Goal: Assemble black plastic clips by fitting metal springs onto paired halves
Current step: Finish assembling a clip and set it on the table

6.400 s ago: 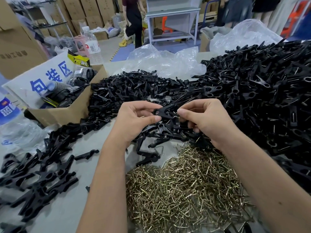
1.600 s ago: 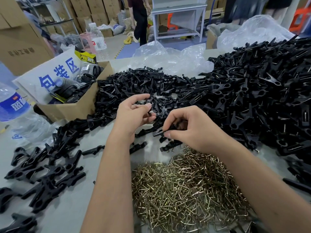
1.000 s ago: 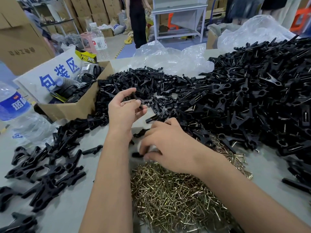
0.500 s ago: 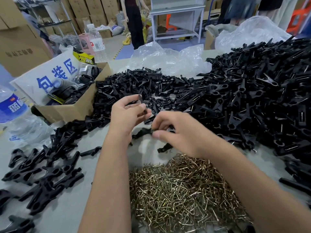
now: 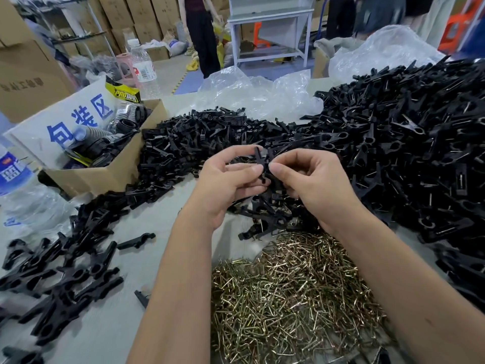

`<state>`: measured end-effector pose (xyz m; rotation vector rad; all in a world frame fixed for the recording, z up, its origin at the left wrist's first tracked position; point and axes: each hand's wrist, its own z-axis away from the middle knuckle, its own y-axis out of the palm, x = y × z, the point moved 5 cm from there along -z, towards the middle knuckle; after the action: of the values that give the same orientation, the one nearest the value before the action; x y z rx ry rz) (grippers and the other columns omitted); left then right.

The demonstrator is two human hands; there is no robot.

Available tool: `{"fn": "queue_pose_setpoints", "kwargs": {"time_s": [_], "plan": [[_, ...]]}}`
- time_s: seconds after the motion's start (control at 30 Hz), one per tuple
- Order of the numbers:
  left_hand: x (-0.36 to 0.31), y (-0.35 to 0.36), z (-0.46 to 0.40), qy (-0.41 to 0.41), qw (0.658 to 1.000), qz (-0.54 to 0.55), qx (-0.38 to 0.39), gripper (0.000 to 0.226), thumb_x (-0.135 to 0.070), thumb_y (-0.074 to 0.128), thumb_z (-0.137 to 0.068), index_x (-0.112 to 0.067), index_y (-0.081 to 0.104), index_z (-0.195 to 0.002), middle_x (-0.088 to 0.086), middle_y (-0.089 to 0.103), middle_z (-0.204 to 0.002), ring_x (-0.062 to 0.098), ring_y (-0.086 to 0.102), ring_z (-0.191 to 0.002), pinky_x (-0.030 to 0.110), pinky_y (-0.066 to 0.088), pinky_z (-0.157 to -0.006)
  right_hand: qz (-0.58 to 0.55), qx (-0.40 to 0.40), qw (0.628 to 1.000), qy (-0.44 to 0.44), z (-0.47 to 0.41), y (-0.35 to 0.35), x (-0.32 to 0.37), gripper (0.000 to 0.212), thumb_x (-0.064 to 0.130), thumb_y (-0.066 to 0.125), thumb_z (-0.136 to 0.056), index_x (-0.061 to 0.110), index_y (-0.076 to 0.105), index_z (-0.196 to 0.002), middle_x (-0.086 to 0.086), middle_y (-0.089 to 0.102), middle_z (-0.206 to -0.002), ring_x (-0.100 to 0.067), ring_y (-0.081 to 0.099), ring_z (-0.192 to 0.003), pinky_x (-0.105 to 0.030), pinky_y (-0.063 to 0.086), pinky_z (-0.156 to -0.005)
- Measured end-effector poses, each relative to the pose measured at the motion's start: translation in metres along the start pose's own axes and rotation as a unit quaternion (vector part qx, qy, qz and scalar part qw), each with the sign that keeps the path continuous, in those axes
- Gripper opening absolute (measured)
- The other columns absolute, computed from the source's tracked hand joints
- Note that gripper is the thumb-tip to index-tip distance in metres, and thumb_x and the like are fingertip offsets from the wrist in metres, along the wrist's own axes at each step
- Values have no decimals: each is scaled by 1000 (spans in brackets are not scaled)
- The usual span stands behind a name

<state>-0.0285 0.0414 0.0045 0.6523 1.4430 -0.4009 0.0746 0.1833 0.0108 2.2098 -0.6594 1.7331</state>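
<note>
Clip halves point(image 5: 263, 164): pinched between left hand point(image 5: 225, 187) and right hand point(image 5: 315, 185)
Below: brass spring pile point(image 5: 294, 298)
Right: black clip heap point(image 5: 406, 143)
Left: cardboard box point(image 5: 105, 174)

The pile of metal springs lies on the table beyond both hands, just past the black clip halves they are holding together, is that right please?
Not quite: in the head view the pile of metal springs lies nearer than the hands, between the forearms. The left hand and right hand do hold black clip halves together.
</note>
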Motion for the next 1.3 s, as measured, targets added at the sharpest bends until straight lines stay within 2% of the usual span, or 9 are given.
{"fn": "queue_pose_setpoints", "kwargs": {"time_s": [0.13, 0.27, 0.37, 0.57, 0.83, 1.03, 1.17, 1.23, 1.3], "plan": [[1, 3, -1, -8, 1000, 12, 9, 34, 5, 72, -90, -17, 77, -115, 13, 78, -91, 24, 77, -82, 29, 63, -72, -2, 10, 1000, -3, 0, 1, -2, 12, 6, 73, -94, 16, 76, -90, -6, 71, -80, -15, 57, -63, -27, 52, -58], [2, 2, -1, -6, 1000, 16, 15, 35, 8, 70, -90, -16, 77, -116, 17, 78, -98, 27, 78, -86, 29, 63, -72, -50, -1, 999, 9, 0, -1, -3, 26, -1, 73, -92, 20, 72, -106, 1, 69, -78, -12, 63, -62, -25, 55, -57], [3, 2, -1, -4, 1000, 10, 16, 37, 6, 73, -89, -13, 75, -120, 17, 78, -98, 26, 77, -86, 30, 63, -74, -62, -14, 998, 17, 1, -2, -3, 37, 0, 76, -90, 24, 71, -118, -2, 69, -80, -15, 67, -64, -27, 57, -56], [2, 4, -1, 0, 1000, -2, 11, 28, 1, 81, -82, -22, 82, -98, 12, 79, -88, 22, 77, -76, 29, 63, -70, -72, -22, 997, 23, 1, -3, -4, 31, 0, 76, -91, 21, 76, -114, -8, 67, -83, -19, 68, -65, -34, 62, -60], [4, 3, -2, -1, 1000, -19, -7, 26, -1, 83, -81, -11, 74, -104, 9, 77, -80, 22, 76, -72, 29, 62, -67, -101, -40, 994, 26, 2, -1, -5, 24, -1, 70, -95, 15, 73, -112, -5, 68, -78, -20, 70, -63, -37, 63, -61], [3, 5, -1, 8, 999, -35, -11, 15, -3, 85, -77, -18, 81, -76, 11, 76, -75, 19, 76, -70, 26, 61, -64, -115, -48, 992, 23, 3, -1, -5, 22, -4, 72, -93, 6, 65, -111, -6, 67, -77, -23, 71, -63, -35, 62, -60], [-2, 6, -2, 55, 995, -77, -17, 12, -5, 83, -83, -16, 81, -78, 11, 75, -73, 16, 74, -69, 24, 59, -65, -160, -56, 985, 43, 3, -2, -8, 21, -5, 73, -92, 4, 57, -104, -11, 63, -79, -27, 74, -64, -33, 62, -61], [-6, 6, -1, 76, 993, -93, -3, 8, -9, 86, -80, -13, 81, -85, 9, 77, -79, 18, 75, -75, 24, 60, -71, -165, -62, 983, 43, 3, -3, -8, 21, -4, 74, -91, 3, 55, -99, -14, 63, -81, -27, 75, -65, -32, 62, -62], [-8, 6, 1, 97, 987, -127, 14, 28, -17, 92, -69, -12, 80, -94, 6, 79, -85, 17, 75, -81, 24, 58, -77, -153, -70, 985, 35, 3, -3, -7, 24, -1, 77, -90, 4, 54, -90, -11, 65, -76, -27, 74, -64, -32, 62, -61]]}}
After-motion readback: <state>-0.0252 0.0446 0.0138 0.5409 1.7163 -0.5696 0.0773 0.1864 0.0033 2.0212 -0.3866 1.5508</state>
